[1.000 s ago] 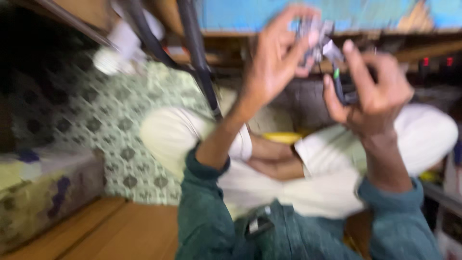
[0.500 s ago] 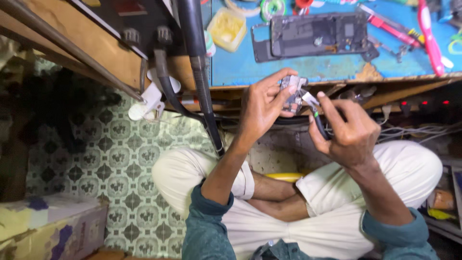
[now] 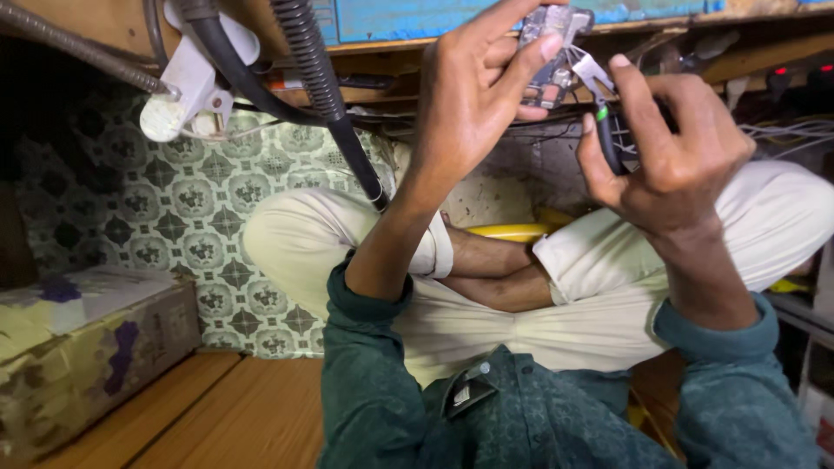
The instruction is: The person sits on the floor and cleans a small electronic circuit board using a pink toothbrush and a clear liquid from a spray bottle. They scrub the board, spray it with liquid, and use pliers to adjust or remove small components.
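Note:
My left hand [image 3: 473, 95] is raised in front of me and pinches a small grey electronic board [image 3: 549, 52] between thumb and fingertips. My right hand [image 3: 669, 143] grips black-handled tweezers [image 3: 599, 87] with a green mark; their silver tips touch the board's right edge. Both hands are held up under the edge of a blue-topped wooden workbench [image 3: 486, 19]. My crossed legs in cream trousers [image 3: 521, 295] lie below the hands.
A black flexible hose [image 3: 334, 113] and a white clamp fitting [image 3: 187, 82] hang from the bench at upper left. A patterned cardboard box [image 3: 82, 347] stands at lower left on a wooden floor. Green patterned tiles lie beyond. Wires and red lights sit at upper right.
The view has tilted down, so the bench top with its phone parts has left the frame. Both hands stay together on the board and tweezers and now appear closer.

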